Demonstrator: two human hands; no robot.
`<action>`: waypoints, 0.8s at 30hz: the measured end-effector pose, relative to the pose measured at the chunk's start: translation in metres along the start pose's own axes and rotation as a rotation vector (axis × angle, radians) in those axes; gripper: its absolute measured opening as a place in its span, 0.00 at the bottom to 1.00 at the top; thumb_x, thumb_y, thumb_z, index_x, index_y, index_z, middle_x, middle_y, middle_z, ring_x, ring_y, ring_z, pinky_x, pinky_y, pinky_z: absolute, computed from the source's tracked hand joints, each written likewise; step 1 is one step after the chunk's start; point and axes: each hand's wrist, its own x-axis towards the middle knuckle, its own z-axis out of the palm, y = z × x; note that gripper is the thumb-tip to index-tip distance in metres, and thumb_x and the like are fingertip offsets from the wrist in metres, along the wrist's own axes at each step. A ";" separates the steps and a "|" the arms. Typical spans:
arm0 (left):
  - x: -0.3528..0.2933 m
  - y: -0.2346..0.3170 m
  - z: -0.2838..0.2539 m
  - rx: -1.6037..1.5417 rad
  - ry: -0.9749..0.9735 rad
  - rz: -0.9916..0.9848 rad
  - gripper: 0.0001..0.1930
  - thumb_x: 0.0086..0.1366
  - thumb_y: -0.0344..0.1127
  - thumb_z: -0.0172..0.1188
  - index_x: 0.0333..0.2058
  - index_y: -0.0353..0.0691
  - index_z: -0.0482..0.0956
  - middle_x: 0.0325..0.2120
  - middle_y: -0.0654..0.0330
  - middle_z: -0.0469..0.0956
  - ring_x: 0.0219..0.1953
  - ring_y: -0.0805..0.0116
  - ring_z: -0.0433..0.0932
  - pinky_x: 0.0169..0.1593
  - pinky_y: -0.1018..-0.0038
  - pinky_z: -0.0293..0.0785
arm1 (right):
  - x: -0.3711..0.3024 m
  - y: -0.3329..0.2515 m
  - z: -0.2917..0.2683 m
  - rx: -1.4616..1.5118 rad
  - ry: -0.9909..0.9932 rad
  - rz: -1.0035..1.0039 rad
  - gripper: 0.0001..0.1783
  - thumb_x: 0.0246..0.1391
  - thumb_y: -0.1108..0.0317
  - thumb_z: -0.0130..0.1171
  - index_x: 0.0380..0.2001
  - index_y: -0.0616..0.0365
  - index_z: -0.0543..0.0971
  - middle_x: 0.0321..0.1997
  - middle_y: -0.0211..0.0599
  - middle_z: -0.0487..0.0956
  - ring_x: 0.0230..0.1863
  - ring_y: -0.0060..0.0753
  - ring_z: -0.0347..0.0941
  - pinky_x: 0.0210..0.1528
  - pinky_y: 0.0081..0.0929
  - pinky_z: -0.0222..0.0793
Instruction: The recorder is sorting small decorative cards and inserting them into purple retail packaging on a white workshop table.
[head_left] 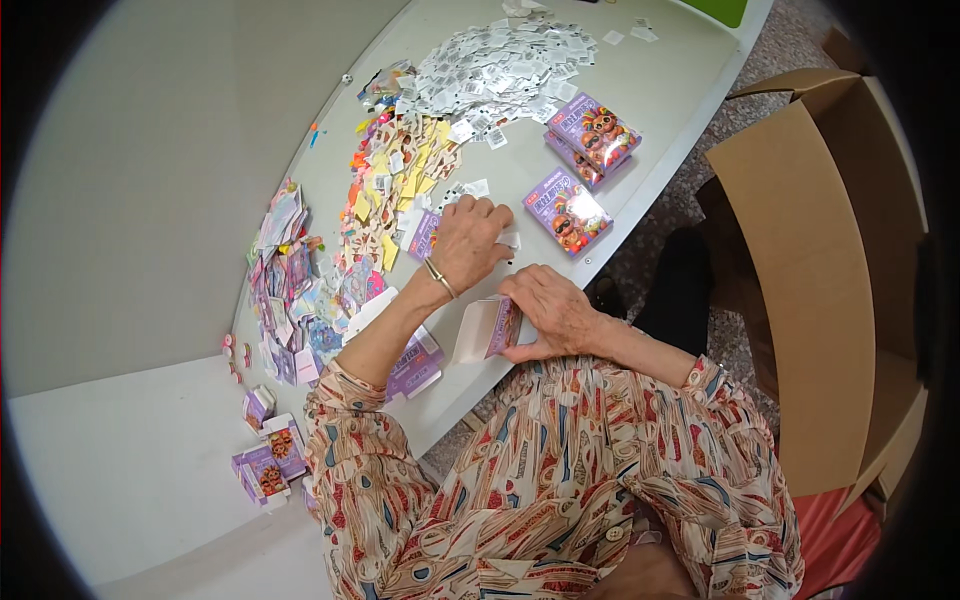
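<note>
My right hand (553, 308) grips a small purple cardboard box (505, 327) by its side near the table's front edge. The box's white inner flap stands open to the left. My left hand (470, 243), with a bracelet at the wrist, is a little farther in, its fingers curled together. A small white slip (512, 240) shows at its fingertips. Partly hidden behind that hand is another purple box (424, 236). Below the left forearm lie flattened purple cartons (415, 366).
Finished-looking purple boxes (570, 212) lie at the right, two stacked (597, 138). A heap of white slips (500, 75) covers the far table. Yellow and brown cards (405, 170) and colourful packets (285, 275) pile up leftward. More small boxes (270, 465) sit lower left; a large open carton (800, 250) stands right.
</note>
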 end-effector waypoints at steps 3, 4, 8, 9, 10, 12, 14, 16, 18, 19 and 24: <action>-0.004 -0.001 0.002 -0.022 0.010 -0.031 0.12 0.47 0.36 0.69 0.31 0.46 0.78 0.32 0.63 0.73 0.41 0.61 0.69 0.43 0.64 0.62 | 0.000 0.000 0.001 0.002 0.004 0.006 0.39 0.37 0.44 0.67 0.44 0.65 0.69 0.38 0.43 0.70 0.41 0.44 0.67 0.47 0.36 0.64; -0.006 -0.003 0.004 -0.046 0.021 -0.020 0.10 0.47 0.37 0.70 0.29 0.47 0.79 0.32 0.64 0.73 0.41 0.61 0.69 0.43 0.64 0.61 | 0.000 0.000 0.001 -0.001 0.015 0.003 0.39 0.37 0.44 0.67 0.44 0.65 0.69 0.37 0.43 0.70 0.41 0.44 0.67 0.46 0.36 0.65; -0.015 -0.010 0.007 -0.064 0.113 0.018 0.08 0.48 0.36 0.69 0.27 0.45 0.80 0.33 0.64 0.74 0.40 0.62 0.69 0.44 0.65 0.62 | 0.004 -0.004 0.001 0.022 0.034 0.047 0.39 0.37 0.47 0.68 0.45 0.66 0.68 0.37 0.45 0.70 0.40 0.46 0.67 0.45 0.38 0.66; -0.019 -0.015 0.000 -0.269 0.109 -0.097 0.07 0.50 0.35 0.69 0.27 0.44 0.79 0.33 0.63 0.75 0.40 0.62 0.70 0.45 0.66 0.63 | 0.006 -0.006 0.002 0.061 0.066 0.096 0.40 0.37 0.48 0.69 0.46 0.67 0.67 0.38 0.46 0.70 0.40 0.47 0.67 0.45 0.38 0.66; -0.022 -0.016 -0.011 -0.479 0.105 -0.206 0.07 0.51 0.33 0.68 0.28 0.42 0.79 0.33 0.63 0.76 0.41 0.63 0.70 0.46 0.66 0.64 | 0.008 -0.008 0.003 0.096 0.098 0.150 0.40 0.36 0.50 0.70 0.46 0.68 0.67 0.38 0.47 0.70 0.40 0.48 0.67 0.45 0.39 0.67; -0.028 -0.005 -0.053 -0.451 0.240 -0.203 0.06 0.52 0.31 0.67 0.28 0.41 0.79 0.33 0.62 0.76 0.41 0.62 0.71 0.47 0.68 0.64 | 0.012 -0.012 0.000 0.112 0.114 0.181 0.41 0.36 0.51 0.71 0.47 0.69 0.67 0.38 0.48 0.70 0.40 0.49 0.67 0.45 0.40 0.67; -0.030 0.012 -0.078 -0.427 0.376 -0.189 0.05 0.53 0.30 0.66 0.28 0.40 0.78 0.33 0.61 0.77 0.42 0.62 0.72 0.48 0.69 0.65 | 0.013 -0.011 0.000 0.116 0.132 0.217 0.41 0.35 0.53 0.71 0.48 0.70 0.66 0.38 0.49 0.70 0.40 0.49 0.67 0.45 0.40 0.67; -0.045 0.031 -0.089 -0.431 0.502 -0.201 0.05 0.52 0.29 0.64 0.27 0.40 0.76 0.33 0.60 0.76 0.43 0.59 0.71 0.49 0.67 0.64 | 0.013 -0.012 0.001 0.083 0.132 0.344 0.41 0.35 0.54 0.71 0.48 0.69 0.66 0.39 0.49 0.70 0.41 0.50 0.67 0.45 0.40 0.67; -0.065 0.046 -0.090 -0.304 0.513 -0.176 0.05 0.52 0.28 0.64 0.28 0.39 0.76 0.36 0.60 0.75 0.45 0.58 0.70 0.50 0.66 0.63 | 0.018 -0.015 0.005 0.074 0.137 0.327 0.40 0.35 0.56 0.72 0.48 0.69 0.66 0.39 0.49 0.70 0.41 0.50 0.67 0.45 0.40 0.66; -0.074 0.055 -0.091 -0.180 0.514 -0.143 0.06 0.52 0.27 0.63 0.29 0.39 0.76 0.38 0.59 0.74 0.47 0.58 0.69 0.51 0.64 0.61 | 0.022 -0.019 0.005 0.058 0.149 0.315 0.40 0.35 0.57 0.72 0.48 0.68 0.66 0.39 0.49 0.70 0.41 0.50 0.66 0.45 0.40 0.66; -0.090 0.065 -0.058 0.069 0.417 -0.250 0.06 0.52 0.27 0.63 0.30 0.40 0.79 0.45 0.58 0.72 0.53 0.53 0.66 0.57 0.58 0.55 | 0.024 -0.024 0.009 -0.028 0.087 0.266 0.38 0.34 0.62 0.73 0.47 0.66 0.66 0.39 0.48 0.71 0.41 0.51 0.66 0.44 0.40 0.66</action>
